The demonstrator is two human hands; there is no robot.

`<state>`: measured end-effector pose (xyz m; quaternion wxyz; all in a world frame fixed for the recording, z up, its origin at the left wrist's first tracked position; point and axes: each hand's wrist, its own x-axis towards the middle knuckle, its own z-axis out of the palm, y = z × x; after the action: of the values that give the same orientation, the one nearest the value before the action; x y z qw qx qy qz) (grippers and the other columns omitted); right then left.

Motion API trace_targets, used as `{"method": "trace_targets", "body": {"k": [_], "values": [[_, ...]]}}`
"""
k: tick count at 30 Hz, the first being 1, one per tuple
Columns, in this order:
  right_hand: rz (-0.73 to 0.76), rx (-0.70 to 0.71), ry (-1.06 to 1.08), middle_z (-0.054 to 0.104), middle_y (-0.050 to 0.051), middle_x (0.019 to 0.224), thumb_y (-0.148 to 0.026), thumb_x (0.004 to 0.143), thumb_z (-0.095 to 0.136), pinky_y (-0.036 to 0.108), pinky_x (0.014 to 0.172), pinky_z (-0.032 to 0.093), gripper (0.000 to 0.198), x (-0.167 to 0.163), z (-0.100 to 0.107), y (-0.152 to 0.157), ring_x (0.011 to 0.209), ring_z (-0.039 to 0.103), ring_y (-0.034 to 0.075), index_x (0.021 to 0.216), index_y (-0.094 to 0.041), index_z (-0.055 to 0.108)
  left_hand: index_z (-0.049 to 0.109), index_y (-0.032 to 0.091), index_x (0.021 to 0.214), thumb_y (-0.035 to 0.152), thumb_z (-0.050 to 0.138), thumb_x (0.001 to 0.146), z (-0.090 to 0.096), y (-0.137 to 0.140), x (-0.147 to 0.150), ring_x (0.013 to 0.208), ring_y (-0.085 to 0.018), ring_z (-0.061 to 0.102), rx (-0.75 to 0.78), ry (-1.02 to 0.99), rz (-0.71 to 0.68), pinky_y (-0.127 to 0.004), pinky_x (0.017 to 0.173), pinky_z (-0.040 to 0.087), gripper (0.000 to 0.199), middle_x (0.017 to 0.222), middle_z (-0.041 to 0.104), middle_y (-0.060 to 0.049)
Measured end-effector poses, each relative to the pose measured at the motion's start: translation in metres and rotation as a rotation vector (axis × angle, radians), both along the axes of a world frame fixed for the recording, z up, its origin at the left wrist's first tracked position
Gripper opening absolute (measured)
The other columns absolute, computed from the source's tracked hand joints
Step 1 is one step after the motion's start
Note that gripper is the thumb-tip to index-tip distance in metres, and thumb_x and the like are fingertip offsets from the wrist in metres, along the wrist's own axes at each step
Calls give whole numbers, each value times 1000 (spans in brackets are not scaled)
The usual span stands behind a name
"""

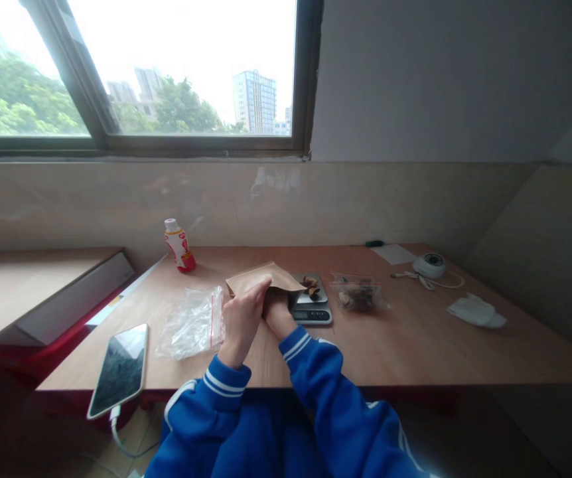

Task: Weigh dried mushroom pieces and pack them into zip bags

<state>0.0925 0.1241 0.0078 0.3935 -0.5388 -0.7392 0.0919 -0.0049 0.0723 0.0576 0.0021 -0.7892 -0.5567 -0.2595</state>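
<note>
A brown paper bag (266,275) is pinched at its near edge by my left hand (243,315), thumb on top. My right hand (279,313) reaches into or under the bag, and its fingers are hidden there. Partly behind the bag stands a kitchen scale (314,315) with a few dark, dried-looking pieces (310,286) on its plate. Right of the scale lies a clear zip bag (360,292) with more dark pieces in it. Close to my left hand, a crumpled clear plastic bag (189,325) with a red seal line rests on the table.
A red and white bottle (180,245) stands at the back left of the table (390,352). A phone (121,365) on a charging cable overhangs the front left edge. At the right are a white round device (429,265) with a cord, a white cloth (475,311) and paper (394,254).
</note>
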Motion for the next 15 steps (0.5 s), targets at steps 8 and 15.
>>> {"method": "trace_targets", "body": {"k": [8, 15], "values": [[-260, -161, -106, 72, 17, 89, -8, 84, 52, 42, 77, 54, 20, 6, 11, -46, 87, 69, 32, 98, -13, 65, 64, 38, 120, 39, 43, 94, 3, 11, -5, 76, -21, 70, -1, -56, 78, -26, 61, 40, 33, 89, 76, -6], [-143, -54, 40, 65, 14, 115, -15, 82, 59, 40, 89, 52, 41, 21, 34, -83, 107, 62, 28, 123, -18, 57, 64, 37, 121, 42, 42, 94, 6, 19, -11, 75, -22, 69, 11, -10, 113, -26, 58, 38, 35, 87, 76, -7]]}}
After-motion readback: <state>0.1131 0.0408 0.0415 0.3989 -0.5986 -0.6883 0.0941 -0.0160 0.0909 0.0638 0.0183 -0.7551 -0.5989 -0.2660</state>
